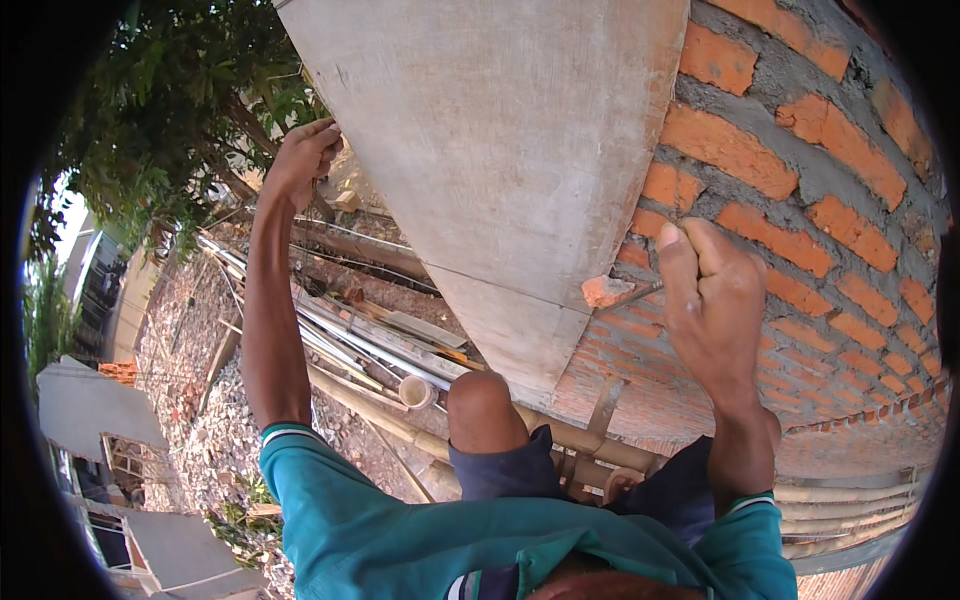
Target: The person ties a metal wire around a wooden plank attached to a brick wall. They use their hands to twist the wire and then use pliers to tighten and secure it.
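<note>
A smooth grey plastered column face (pixel 490 150) rises between my hands. At its left edge is my left hand (pixel 308 162), arm stretched far out, fingers curled closed; whatever they pinch is hidden or too small to name. My right hand (pixel 715 290) is closed in front of the brick wall (pixel 735 150), thumb pressed against the bent forefinger. A faint thin line seems to run up from the thumb tip, too fine to name. Beside this hand, a thin dark rod (pixel 640 295) reaches to a broken piece of brick (pixel 607 291) at the column's right edge.
Bamboo poles (pixel 575 432) run under my bent knee (pixel 485 410). Below lie pipes and boards (pixel 370 345), a pale cup-shaped container (pixel 415 392) and rubble (pixel 190 350). A leafy tree (pixel 190 90) stands at the far left, with grey roofs (pixel 95 405) lower down.
</note>
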